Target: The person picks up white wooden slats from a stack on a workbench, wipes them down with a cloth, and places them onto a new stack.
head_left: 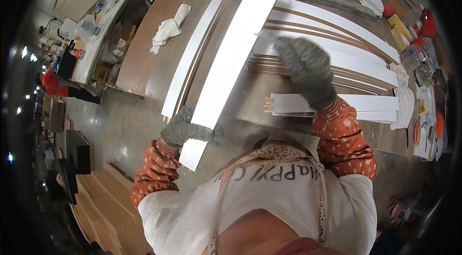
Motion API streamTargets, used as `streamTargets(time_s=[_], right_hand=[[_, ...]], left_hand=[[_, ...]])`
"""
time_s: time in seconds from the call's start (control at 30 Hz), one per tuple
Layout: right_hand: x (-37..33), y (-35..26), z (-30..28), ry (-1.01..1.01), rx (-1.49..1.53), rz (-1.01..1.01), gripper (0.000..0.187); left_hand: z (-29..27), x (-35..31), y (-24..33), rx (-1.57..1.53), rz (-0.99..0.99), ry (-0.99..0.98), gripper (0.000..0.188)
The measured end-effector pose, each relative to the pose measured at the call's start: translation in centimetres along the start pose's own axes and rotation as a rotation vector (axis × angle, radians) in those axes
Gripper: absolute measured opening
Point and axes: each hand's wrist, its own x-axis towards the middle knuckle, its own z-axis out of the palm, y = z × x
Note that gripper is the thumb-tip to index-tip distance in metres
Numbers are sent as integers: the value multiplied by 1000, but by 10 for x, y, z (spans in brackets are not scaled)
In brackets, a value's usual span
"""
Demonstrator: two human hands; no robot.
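Observation:
A long white board slants across the view, from the top edge down to my waist. My left hand, in a dark knitted glove, is closed around the board near its lower end. My right hand, gloved alike, is closed at the board's right side. From its fingers a thin, blade-like tool points at the board's edge; motion blur hides its exact kind. Left of the board lies a short stack of narrow white strips. Beyond my right hand, several white boards with brown edges are piled.
More white strips lie at the table's near right. A crumpled white cloth rests on the brown table. Bottles and small supplies line the right edge. Cardboard stands on the floor at lower left; another person is far left.

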Motion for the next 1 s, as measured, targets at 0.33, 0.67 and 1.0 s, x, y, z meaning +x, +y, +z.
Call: streamTargets(time_s=[0.33,0.67,1.0], right_hand=[[-8,-50,39,-208,1086,-163,42],[5,-85,31,-99,1468,47,43],[-8,-80,-44,215,682,35,29]], left_hand=[[4,-2,1,120,-25,100,53],[-10,0,-22,175,-63,137,53],[53,15,4,251,-116,-166,52]])
